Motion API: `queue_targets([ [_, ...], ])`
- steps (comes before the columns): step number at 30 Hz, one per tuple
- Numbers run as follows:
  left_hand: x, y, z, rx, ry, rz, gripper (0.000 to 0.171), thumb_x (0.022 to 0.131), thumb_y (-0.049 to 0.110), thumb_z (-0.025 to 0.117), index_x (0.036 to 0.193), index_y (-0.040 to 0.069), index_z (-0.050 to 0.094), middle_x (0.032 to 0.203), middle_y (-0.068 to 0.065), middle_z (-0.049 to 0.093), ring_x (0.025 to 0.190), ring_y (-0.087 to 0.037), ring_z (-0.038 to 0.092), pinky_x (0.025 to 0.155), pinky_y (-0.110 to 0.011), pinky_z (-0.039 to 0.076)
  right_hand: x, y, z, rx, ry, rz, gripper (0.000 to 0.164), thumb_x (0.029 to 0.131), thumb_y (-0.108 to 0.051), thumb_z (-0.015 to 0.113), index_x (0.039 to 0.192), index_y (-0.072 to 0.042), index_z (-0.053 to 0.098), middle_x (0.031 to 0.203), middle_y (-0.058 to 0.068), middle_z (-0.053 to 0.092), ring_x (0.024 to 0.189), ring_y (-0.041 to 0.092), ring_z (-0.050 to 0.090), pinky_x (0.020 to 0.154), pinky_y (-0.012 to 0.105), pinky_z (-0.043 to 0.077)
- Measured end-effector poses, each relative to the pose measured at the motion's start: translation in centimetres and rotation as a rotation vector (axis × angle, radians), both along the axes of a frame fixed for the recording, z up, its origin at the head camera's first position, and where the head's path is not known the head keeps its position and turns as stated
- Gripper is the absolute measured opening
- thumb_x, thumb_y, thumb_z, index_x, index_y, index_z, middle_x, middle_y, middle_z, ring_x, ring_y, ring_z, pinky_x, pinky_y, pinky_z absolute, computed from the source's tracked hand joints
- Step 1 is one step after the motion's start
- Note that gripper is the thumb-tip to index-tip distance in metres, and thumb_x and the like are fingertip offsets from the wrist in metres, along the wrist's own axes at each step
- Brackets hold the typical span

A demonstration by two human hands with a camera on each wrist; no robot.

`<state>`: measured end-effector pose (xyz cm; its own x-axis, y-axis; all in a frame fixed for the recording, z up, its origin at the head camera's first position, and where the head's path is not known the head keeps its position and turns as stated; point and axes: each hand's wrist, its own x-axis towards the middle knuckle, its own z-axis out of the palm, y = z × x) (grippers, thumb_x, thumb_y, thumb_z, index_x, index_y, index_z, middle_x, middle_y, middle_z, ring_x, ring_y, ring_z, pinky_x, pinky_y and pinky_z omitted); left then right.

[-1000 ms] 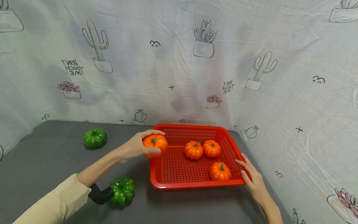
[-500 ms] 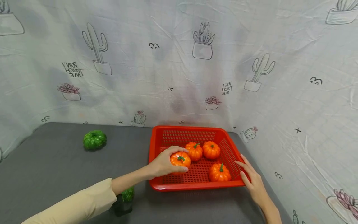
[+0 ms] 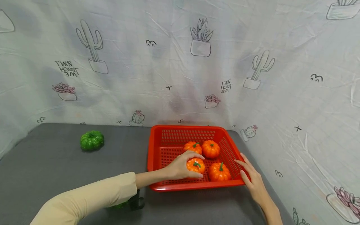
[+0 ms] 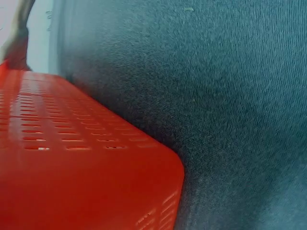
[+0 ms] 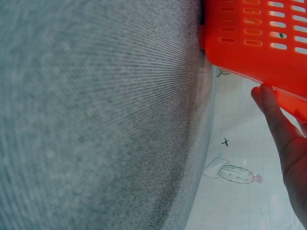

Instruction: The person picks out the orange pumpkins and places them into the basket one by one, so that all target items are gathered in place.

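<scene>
My left hand point(image 3: 180, 166) reaches over the red plastic basket point(image 3: 194, 187) in the head view. Fingers and thumb curl round the sides of a small orange pumpkin point(image 3: 196, 164) with a green stem, low in the basket. Three other orange pumpkins lie close by: one behind point(image 3: 192, 147), one at back right point(image 3: 211, 149), one at right point(image 3: 219, 172). At the basket's right front corner, my right hand point(image 3: 256, 184) holds the rim, with thumb and a finger over it. In the right wrist view, its fingertips point(image 5: 266, 93) touch the basket's outer side point(image 5: 249, 52).
One green pumpkin point(image 3: 92, 140) rests at the back left of the grey tabletop point(image 3: 56, 175). Another green pumpkin point(image 3: 119, 205) is mostly hidden beneath the left sleeve point(image 3: 92, 195). A cactus-print cloth point(image 3: 168, 62) borders the table at the back and right.
My left hand has carried the orange pumpkin rightward from the basket's left rim and down beside the others. My right hand has stayed at the rim. The sleeve now covers most of the nearer green pumpkin.
</scene>
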<state>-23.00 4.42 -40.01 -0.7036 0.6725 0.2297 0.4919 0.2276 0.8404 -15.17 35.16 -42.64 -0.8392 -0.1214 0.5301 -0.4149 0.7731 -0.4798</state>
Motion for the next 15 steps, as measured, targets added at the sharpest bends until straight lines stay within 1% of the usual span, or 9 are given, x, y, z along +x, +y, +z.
queue_targets([
  [5,-0.3,0.9,-0.5,-0.062,0.032,0.006,0.049,0.075,0.035,0.082,0.118,0.021,0.063,0.121,0.004,0.054,0.107,-0.011,0.049,0.09,-0.031,0.045,-0.1,0.0,0.0,-0.008,0.0,0.008,0.036,0.092,-0.004,0.055,0.127,-0.006,0.06,0.149,0.012,0.039,0.129,0.003,0.038,0.098,0.003,0.021],
  [8,-0.5,1.2,-0.6,-0.085,0.053,0.008,0.049,0.077,0.036,0.08,0.119,0.019,0.062,0.124,0.001,0.054,0.113,-0.013,0.049,0.095,-0.036,0.042,-0.1,0.0,0.1,-0.006,-0.007,0.004,0.036,0.092,-0.004,0.054,0.128,-0.007,0.06,0.149,0.011,0.038,0.128,0.003,0.038,0.098,0.003,0.021],
  [12,-0.6,1.6,-0.7,-0.101,0.042,-0.036,0.047,0.081,0.033,0.078,0.122,0.015,0.063,0.126,-0.002,0.052,0.118,-0.016,0.045,0.097,-0.038,0.04,0.0,-0.1,0.1,-0.011,-0.018,-0.002,0.036,0.093,-0.005,0.054,0.128,-0.007,0.06,0.15,0.011,0.037,0.128,0.003,0.038,0.097,0.003,0.021],
  [15,-0.4,1.8,-1.0,-0.124,0.012,-0.072,0.043,0.081,0.031,0.078,0.119,0.016,0.065,0.124,-0.001,0.05,0.117,-0.013,0.043,0.095,-0.034,0.04,0.0,-0.1,0.0,-0.01,-0.021,-0.002,0.036,0.093,-0.005,0.054,0.128,-0.007,0.059,0.15,0.01,0.037,0.127,0.003,0.038,0.096,0.003,0.022],
])
